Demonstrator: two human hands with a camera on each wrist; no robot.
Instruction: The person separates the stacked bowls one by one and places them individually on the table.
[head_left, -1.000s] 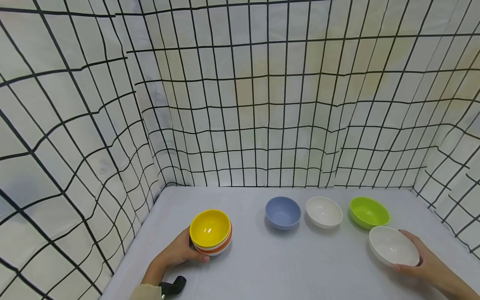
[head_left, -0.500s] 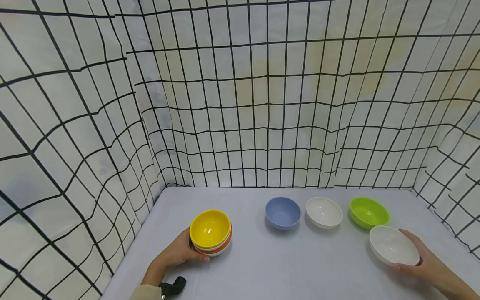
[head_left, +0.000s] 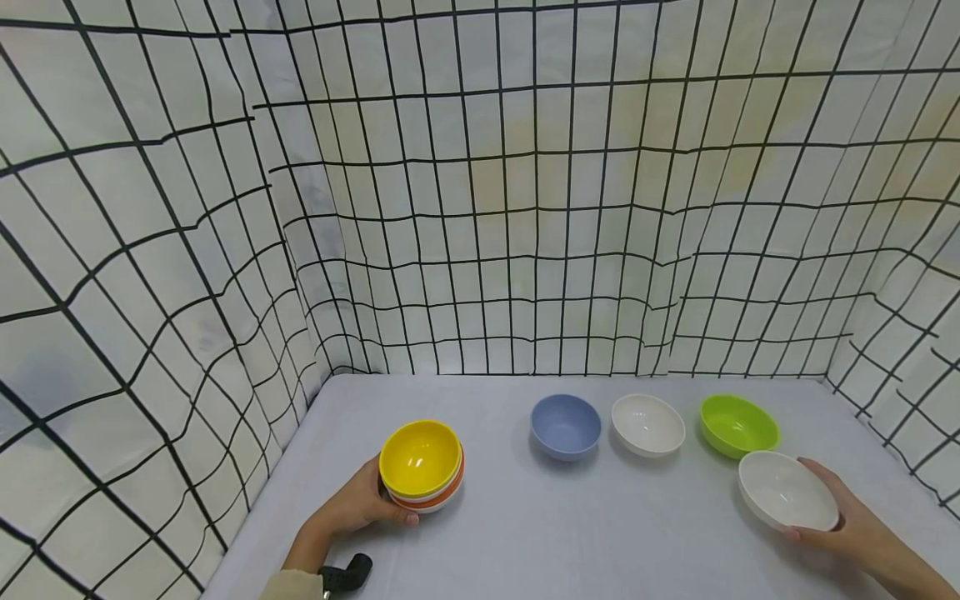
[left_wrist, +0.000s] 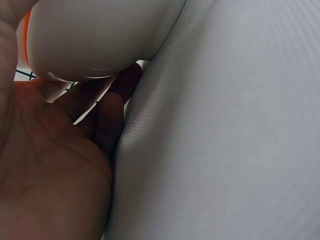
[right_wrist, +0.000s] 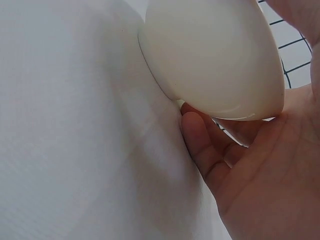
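Note:
On the left of the table, my left hand (head_left: 358,502) grips a stack of nested bowls from its left side, thumb in front and fingers partly hidden behind. A yellow bowl (head_left: 420,458) tops the stack, with white and orange rims showing beneath. In the left wrist view, the bottom white bowl (left_wrist: 100,37) curves above the palm and meets the cloth. At the right, my right hand (head_left: 843,521) holds a white bowl (head_left: 786,492) by its right side. In the right wrist view, that bowl's base touches the cloth, and the curled fingers (right_wrist: 197,132) lie beside it.
Along the back stand a blue bowl (head_left: 566,427), another white bowl (head_left: 648,425) and a green bowl (head_left: 738,426), the green one just behind the held white bowl. White walls with a black grid (head_left: 510,208) enclose the white cloth-covered table (head_left: 570,533).

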